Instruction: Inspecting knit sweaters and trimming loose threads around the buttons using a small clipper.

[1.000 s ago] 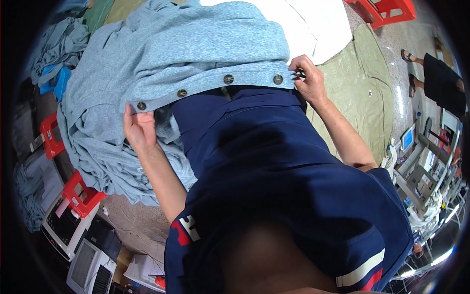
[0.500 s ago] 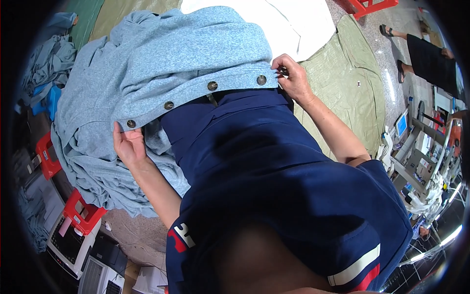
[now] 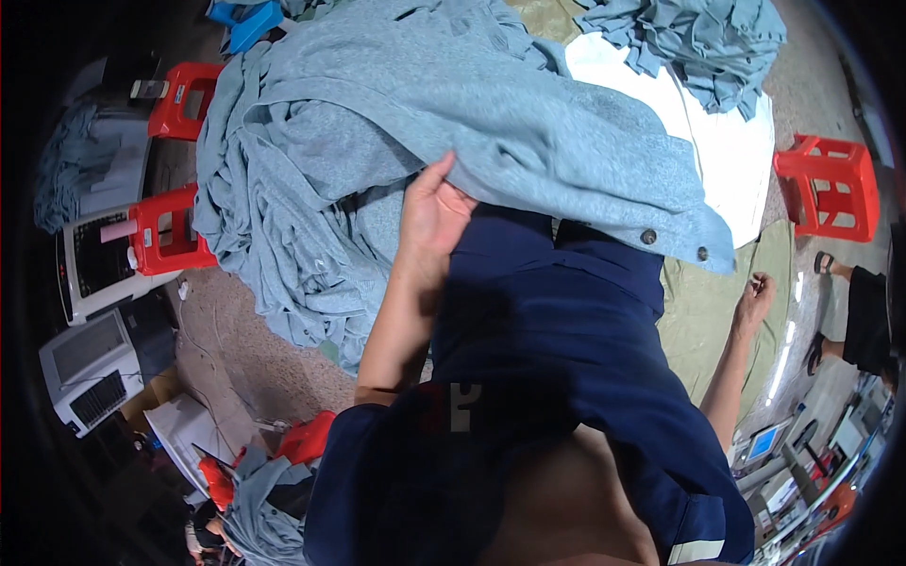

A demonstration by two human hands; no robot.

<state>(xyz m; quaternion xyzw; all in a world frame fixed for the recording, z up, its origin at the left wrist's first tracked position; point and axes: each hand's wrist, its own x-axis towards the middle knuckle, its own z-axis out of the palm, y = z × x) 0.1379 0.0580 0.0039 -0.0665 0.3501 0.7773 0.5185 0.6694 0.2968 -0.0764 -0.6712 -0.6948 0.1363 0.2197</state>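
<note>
A light blue knitted cardigan lies across my navy-clad lap. Two dark buttons show on its front band, near its right end. My left hand has its thumb and fingers closed on the near edge of the knit, its palm partly turned up. Well off to the right, apart from the cardigan, my right hand hangs over an olive-green sheet. Its fingers are curled, and something small and dark shows at the fingertips, too small to name. Heaped blue knitwear lies to the left, under and beside the cardigan.
A white sheet lies beyond my lap, with more blue-grey garments on it. Red stools stand at right and left. White appliances are at far left. A person's dark clothing shows at far right.
My right hand has left the button band and moved out to the right. My left hand has shifted along the cardigan's edge. The buttoned band now lies farther right, and the view has turned.
</note>
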